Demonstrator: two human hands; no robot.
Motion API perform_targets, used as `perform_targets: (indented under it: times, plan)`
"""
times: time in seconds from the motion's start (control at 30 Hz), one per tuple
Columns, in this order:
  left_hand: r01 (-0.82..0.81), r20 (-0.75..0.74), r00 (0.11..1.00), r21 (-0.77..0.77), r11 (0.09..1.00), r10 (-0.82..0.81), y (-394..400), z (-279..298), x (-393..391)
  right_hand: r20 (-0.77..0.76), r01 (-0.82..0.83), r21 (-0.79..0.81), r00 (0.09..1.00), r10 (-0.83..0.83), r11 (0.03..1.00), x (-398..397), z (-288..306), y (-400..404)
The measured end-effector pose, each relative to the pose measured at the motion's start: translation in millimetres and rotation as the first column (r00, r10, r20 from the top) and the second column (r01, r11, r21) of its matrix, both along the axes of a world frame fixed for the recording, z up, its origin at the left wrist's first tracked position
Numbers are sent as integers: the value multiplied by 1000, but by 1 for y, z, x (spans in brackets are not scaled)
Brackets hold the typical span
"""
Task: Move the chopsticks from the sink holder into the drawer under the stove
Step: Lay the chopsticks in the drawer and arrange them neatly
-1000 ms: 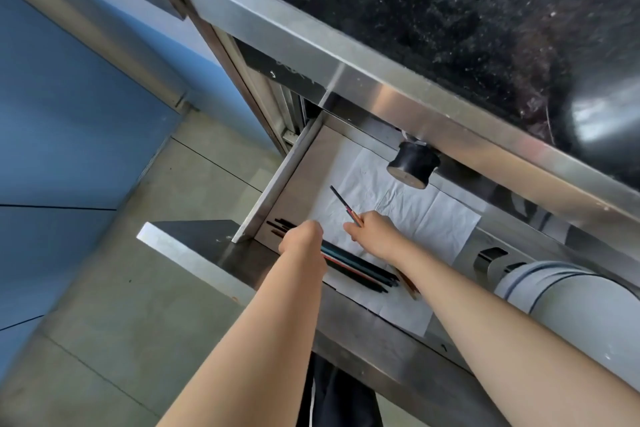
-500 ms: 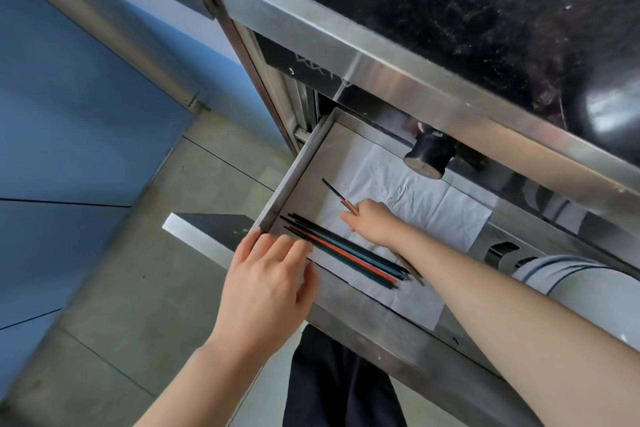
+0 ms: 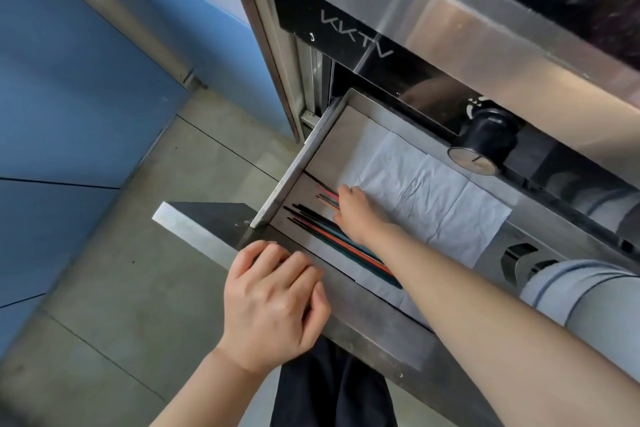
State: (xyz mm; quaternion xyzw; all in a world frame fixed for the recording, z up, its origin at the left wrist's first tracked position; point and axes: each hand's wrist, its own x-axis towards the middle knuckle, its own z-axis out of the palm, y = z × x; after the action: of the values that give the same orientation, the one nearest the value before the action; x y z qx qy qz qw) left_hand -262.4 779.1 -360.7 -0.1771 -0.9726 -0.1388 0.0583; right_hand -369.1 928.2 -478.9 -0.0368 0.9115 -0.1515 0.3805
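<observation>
Chopsticks beside drawer left wall, right hand atop

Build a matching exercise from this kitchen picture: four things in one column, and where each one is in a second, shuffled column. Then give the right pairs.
Things
1. left hand
2. right hand
3. white paper liner
4. black knob

Places
A. spread flat over the drawer floor
B. on the stove front, above the open drawer
C. resting on the drawer's front edge
D. inside the drawer, on the chopsticks

Pairs: 1-C, 2-D, 3-A, 4-B
</observation>
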Motion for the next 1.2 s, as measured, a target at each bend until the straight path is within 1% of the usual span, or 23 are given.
perform_targets:
  times: [0.07, 0.13, 0.3, 0.37, 0.4, 0.47, 0.63, 0.73, 0.87, 1.03, 1.2]
  plan:
    - [-4, -16, 1000, 12, 1000, 4, 0, -1, 0, -77, -105, 40, 991, 108, 994, 4, -1, 3]
    - [-7, -24, 1000, 7, 1000, 7, -1, -2, 0, -160, -216, 68, 961, 225, 974, 10, -2, 2]
    - [-5, -34, 999, -9, 1000, 5, -1, -3, 0, -318, -266, 57, 909, 270, 962, 28, -7, 6]
    - [-5, -38, 999, -8, 1000, 5, -1, -4, 1, -333, -236, -10, 917, 220, 972, 36, -7, 14]
    - [-5, -39, 999, -2, 1000, 5, 0, -4, 1, -342, -246, -33, 914, 220, 969, 40, -8, 18]
    - [-11, -41, 999, -3, 1000, 11, 1, -5, 2, -340, -303, -37, 900, 273, 952, 48, -9, 27]
    - [-10, -50, 999, -8, 1000, 9, -1, -5, 1, -292, -481, 72, 828, 479, 874, 63, -13, 55]
    - [-5, -48, 999, -3, 1000, 5, -1, -6, 2, -253, -542, 103, 797, 549, 834, 68, -20, 72]
    - [-5, -57, 998, 0, 1000, 5, -1, -7, 1, -252, -577, 124, 769, 588, 807, 64, -27, 75]
    - [-23, -73, 997, 15, 1000, 24, 0, -5, 1, -287, -605, 187, 720, 632, 774, 56, -34, 51]
    - [-55, -73, 996, -8, 998, 54, 1, -4, -1, -319, -607, 168, 712, 625, 777, 46, -34, 35]
